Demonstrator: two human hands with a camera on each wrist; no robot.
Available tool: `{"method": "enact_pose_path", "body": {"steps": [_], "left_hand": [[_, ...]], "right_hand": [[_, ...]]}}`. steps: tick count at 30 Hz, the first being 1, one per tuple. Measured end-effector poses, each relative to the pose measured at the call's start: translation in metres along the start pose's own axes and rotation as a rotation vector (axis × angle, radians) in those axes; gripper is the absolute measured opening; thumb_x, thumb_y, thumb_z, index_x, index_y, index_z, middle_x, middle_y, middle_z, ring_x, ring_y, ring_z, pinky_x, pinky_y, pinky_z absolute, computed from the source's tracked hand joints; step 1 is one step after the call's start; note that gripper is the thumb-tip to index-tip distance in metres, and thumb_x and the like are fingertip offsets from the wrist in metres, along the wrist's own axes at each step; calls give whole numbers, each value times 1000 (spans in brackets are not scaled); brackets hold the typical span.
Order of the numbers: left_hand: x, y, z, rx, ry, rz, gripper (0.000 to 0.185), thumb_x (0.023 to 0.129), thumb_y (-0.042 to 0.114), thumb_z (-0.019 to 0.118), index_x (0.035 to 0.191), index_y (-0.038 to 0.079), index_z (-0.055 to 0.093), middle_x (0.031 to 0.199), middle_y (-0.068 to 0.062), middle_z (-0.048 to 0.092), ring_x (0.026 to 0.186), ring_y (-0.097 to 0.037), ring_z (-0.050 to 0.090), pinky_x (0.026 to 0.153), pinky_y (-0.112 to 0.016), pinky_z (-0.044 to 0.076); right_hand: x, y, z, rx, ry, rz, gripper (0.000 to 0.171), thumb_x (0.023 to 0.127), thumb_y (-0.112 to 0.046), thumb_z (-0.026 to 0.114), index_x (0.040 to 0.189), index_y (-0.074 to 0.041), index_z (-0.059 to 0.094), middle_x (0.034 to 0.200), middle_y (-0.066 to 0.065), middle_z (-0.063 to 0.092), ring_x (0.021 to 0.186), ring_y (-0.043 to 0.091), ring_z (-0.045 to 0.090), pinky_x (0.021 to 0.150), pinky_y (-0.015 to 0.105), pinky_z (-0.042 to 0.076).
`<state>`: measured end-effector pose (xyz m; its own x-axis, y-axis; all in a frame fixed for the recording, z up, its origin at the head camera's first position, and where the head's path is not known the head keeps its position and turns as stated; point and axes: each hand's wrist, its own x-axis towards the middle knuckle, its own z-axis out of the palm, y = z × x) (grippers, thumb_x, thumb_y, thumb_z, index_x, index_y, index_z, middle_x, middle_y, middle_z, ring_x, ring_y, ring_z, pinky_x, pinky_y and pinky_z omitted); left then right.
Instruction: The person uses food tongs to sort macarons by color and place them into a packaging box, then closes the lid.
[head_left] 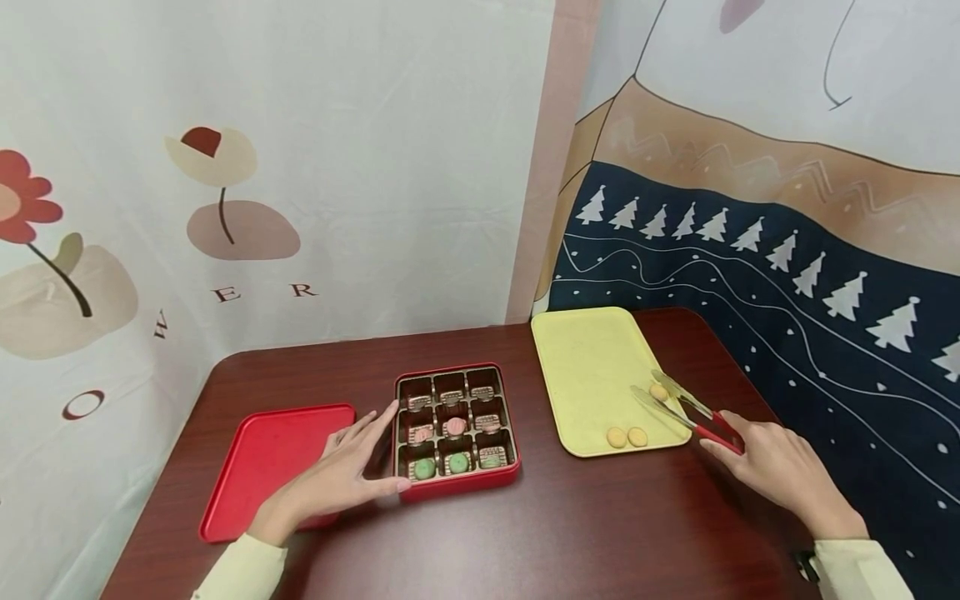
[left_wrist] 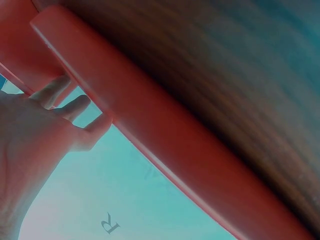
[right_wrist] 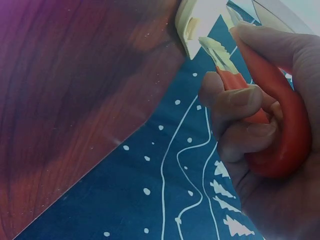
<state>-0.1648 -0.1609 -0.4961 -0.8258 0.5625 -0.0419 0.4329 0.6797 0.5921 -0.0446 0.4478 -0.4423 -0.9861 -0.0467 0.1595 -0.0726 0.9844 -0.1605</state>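
A dark brown table [head_left: 570, 525] stands in a corner, with printed cloths hung behind it. On the right part of the table lies a yellow tray [head_left: 585, 367]. On the left lies a red lid [head_left: 262, 467], flat, and between lid and tray stands an open red box [head_left: 457, 487] with nine small compartments. Three green sweets sit in the near row of the box, and pink ones in the middle row; the far row I cannot tell clearly.

The left hand [head_left: 337, 479] lies against the left side of the box, partly over the lid. Its fingers [left_wrist: 75, 107] are straight and relaxed, they only touch the red wall and grasp nothing.

The right hand [head_left: 780, 471] is near the right edge of the table, just beside the tray. Its fingers [right_wrist: 240, 100] are curled round the red handles of the tongs [head_left: 686, 408] and hold them firmly. The metal tips reach over the tray and stand around one cookie [head_left: 658, 392]; whether they already press it, I cannot tell. Two more cookies [head_left: 627, 437] lie side by side, touching, near the front rim of the tray, apart from the tongs.
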Motion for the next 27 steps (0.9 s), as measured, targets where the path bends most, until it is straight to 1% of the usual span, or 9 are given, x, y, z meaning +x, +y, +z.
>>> {"method": "enact_pose_path", "body": {"steps": [6,14,19,23,27], "left_hand": [[0,0,0,4,8,10,118,90,75,75,178,24,14,178,-5,27,161,-44,23,119,-76,14],[-1,1,1,8,4,9,117,91,76,74,178,24,14,178,-6,28,160,-46,23,119,-77,14],[-3,2,0,7,4,-3,117,90,76,74,178,25,15,178,-6,29,160,-45,23,118,-77,15],[-2,2,-1,9,2,0,117,90,76,74,178,25,15,178,-6,28,160,-45,23,118,-77,15],[-1,2,0,5,4,9,117,91,76,74,178,25,14,178,-6,28,160,-46,23,118,-77,15]], "right_hand": [[-2,1,1,-2,-5,10,52,96,-38,84,125,3,74,59,-7,43,58,16,47,50,43,43],[-3,-1,3,-18,3,13,52,96,-38,84,125,4,73,59,-7,43,56,16,47,49,44,42],[-3,-4,6,-12,9,20,44,95,-36,85,116,1,74,61,-6,48,55,18,50,49,45,42],[-5,-6,8,20,16,22,32,95,-33,85,107,-6,75,64,-5,52,55,17,47,50,42,39],[-6,-8,10,49,18,39,27,96,-31,84,107,-7,76,65,-6,52,56,16,46,50,40,38]]}}
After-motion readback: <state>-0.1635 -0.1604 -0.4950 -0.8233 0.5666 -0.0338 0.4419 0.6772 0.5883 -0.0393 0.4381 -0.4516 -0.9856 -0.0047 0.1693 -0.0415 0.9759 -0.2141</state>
